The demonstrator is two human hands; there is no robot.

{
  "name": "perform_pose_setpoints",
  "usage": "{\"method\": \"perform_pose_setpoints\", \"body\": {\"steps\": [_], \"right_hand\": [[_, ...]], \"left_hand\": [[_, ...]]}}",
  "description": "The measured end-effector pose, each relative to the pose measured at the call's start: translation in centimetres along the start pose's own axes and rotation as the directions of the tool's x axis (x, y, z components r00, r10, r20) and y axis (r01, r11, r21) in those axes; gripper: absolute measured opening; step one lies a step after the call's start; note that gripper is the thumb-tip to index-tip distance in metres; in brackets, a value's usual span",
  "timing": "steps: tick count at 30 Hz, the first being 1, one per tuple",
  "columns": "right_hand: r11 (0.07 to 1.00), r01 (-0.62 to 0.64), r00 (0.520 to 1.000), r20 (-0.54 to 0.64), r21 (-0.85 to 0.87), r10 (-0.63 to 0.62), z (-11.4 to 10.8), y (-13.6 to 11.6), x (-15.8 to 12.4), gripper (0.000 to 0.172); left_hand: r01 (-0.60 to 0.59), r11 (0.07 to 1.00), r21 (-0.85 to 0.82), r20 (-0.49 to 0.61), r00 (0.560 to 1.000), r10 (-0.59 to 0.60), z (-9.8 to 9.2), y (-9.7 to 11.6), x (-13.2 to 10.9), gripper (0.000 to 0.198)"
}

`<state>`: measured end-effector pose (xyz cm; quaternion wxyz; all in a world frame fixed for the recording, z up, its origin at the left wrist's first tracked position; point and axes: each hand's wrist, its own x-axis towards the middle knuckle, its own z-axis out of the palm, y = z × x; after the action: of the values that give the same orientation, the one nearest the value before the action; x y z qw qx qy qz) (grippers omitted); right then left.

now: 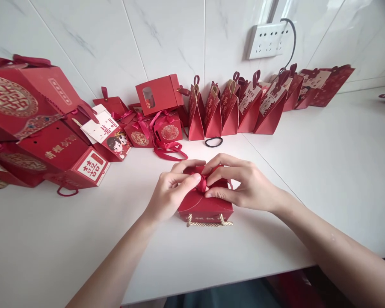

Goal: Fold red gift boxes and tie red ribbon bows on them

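Observation:
A small red gift box (202, 204) with a gold rope handle (209, 223) sits on the white table (67, 239) in front of me. Both hands rest on its lid. My left hand (171, 188) pinches the red satin ribbon (201, 181) on top of the box between thumb and fingers. From the other side my right hand (240, 182) pinches the same ribbon, fingers curled over the lid.
A row of red folded pouches (231, 107) stands along the back wall. Larger red boxes (35, 124) are piled at the left, and ribboned boxes (160, 128) sit behind centre. A black hair tie (213, 141) lies nearby. A wall socket (267, 40) is above.

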<state>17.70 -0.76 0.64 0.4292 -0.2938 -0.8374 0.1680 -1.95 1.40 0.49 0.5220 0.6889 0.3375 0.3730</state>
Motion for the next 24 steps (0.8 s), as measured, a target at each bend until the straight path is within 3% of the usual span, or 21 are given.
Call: {"method": "perform_pose_setpoints", "body": {"steps": [7,13,18,21,24], "right_hand": [[0.996,0.062,0.998,-0.008,-0.068,-0.062,-0.1,0.1,-0.1,0.008],[0.989,0.098,0.995,0.011,-0.113,-0.097,-0.6,0.3,-0.1,0.01],[0.988,0.092,0.995,-0.017,-0.122,-0.095,-0.7,-0.1,-0.1,0.009],[0.99,0.096,0.994,-0.035,-0.1,-0.1,-0.4,-0.1,-0.1,0.008],[0.991,0.11,0.992,-0.055,-0.08,-0.115,-0.2,0.0,-0.1,0.008]], "left_hand": [[0.005,0.999,0.033,-0.038,0.999,-0.004,-0.1,0.0,-0.1,0.035],[-0.048,0.963,0.265,-0.064,0.996,0.067,-0.5,0.8,-0.2,0.043],[-0.047,0.918,0.394,-0.122,0.987,0.103,-1.2,1.7,-0.1,0.031],[0.11,0.934,0.34,-0.165,0.985,-0.056,-1.2,2.6,-0.5,0.027],[0.323,0.922,0.212,-0.157,0.943,-0.294,-1.0,3.4,-0.9,0.027]]}}
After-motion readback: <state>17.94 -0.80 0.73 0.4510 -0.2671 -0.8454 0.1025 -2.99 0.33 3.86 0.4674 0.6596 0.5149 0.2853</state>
